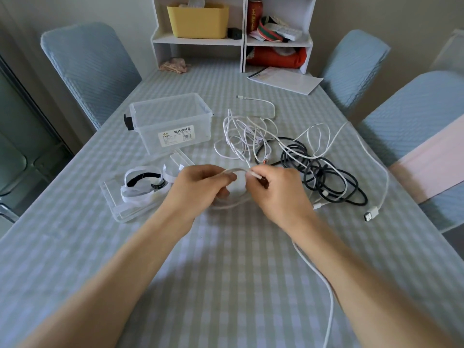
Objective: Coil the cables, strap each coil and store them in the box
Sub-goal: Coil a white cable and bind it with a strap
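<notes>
Both hands meet over the table's middle on one white cable [324, 280]. My left hand [200, 187] pinches a loop of it. My right hand [278, 192] grips the cable's plug end, and the rest trails under my right forearm toward the near edge. A tangle of white cables [247, 133] lies just beyond my hands, with a black cable [324, 177] piled to its right. The clear plastic box [170, 121] stands open at the left rear. White and black straps [143, 183] rest on the clear lid [118, 204] left of my left hand.
A white shelf unit [241, 41] with a yellow bin [198, 20] stands at the far table edge. Papers [286, 80] lie at the right rear. Blue chairs [90, 69] surround the table. A USB plug [371, 213] lies near the right edge.
</notes>
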Demonstrator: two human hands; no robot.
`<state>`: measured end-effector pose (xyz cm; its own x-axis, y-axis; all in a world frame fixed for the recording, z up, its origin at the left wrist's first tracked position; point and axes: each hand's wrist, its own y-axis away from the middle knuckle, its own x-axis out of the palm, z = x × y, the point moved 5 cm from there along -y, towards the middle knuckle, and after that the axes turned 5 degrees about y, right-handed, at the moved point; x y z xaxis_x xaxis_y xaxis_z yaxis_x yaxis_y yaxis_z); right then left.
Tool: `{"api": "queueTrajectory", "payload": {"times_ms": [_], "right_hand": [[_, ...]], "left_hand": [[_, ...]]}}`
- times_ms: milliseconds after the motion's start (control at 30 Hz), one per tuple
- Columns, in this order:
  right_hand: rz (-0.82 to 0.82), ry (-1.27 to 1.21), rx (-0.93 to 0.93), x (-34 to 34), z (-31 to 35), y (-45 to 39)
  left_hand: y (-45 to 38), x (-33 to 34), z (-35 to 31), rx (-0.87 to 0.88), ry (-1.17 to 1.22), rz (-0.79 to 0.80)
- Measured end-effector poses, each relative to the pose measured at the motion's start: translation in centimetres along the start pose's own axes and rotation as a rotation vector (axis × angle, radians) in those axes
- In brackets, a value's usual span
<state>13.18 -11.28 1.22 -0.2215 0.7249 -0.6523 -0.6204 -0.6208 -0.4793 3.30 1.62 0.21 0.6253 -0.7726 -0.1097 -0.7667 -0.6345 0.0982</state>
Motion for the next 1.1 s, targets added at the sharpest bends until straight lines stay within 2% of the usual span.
{"api": "queueTrajectory", "payload": {"times_ms": [100, 200, 267, 367, 500, 533, 633, 700, 800, 867, 933, 1100], "right_hand": [[-0.036, -0.098, 0.094, -0.7, -0.7, -0.1], [0.033, -0.228, 0.233, -0.4, -0.6, 0.1], [0.090, -0.285, 0.305, -0.1, -0.3, 0.2], [0.147, -0.342, 0.368, 0.5, 0.3, 0.5], [0.375, -0.398, 0.395, 2.1, 1.1, 1.4], [0.390, -0.397, 0.397, 2.2, 1.2, 1.5], [0.204, -0.311, 0.310, 1.1, 0.4, 1.2], [0.082, -0.138, 0.122, -0.2, 0.7, 0.8], [0.053, 0.143, -0.144, -0.5, 1.4, 0.4], [0.133, 0.126, -0.175, 0.1, 1.5, 0.1], [0.206, -0.030, -0.159, 0.6, 1.9, 0.2], [0.110, -0.133, -0.065, 0.3, 1.7, 0.1]], "left_hand": [[-0.1, 0.2, 0.0, -0.042, 0.329, 0.048], [0.2, 1.4, -0.5, -0.068, 0.663, 0.146], [0.3, 1.9, -0.9, -0.052, 0.789, 0.156], [0.3, 1.6, -0.9, -0.095, 0.912, 0.078], [0.0, 0.5, -0.9, -0.136, 0.809, 0.045], [0.0, 0.2, -1.0, -0.144, 0.780, 0.049], [0.0, -0.1, -1.0, -0.174, 0.679, 0.071], [0.0, -0.3, -0.8, -0.208, 0.567, 0.074], [0.3, -0.2, -0.7, -0.233, 0.394, 0.107], [0.7, 0.2, -1.0, -0.229, 0.312, 0.158], [0.9, 0.5, -1.2, -0.202, 0.266, 0.203], [0.7, 0.6, -1.2, -0.030, 0.154, 0.162]]}}
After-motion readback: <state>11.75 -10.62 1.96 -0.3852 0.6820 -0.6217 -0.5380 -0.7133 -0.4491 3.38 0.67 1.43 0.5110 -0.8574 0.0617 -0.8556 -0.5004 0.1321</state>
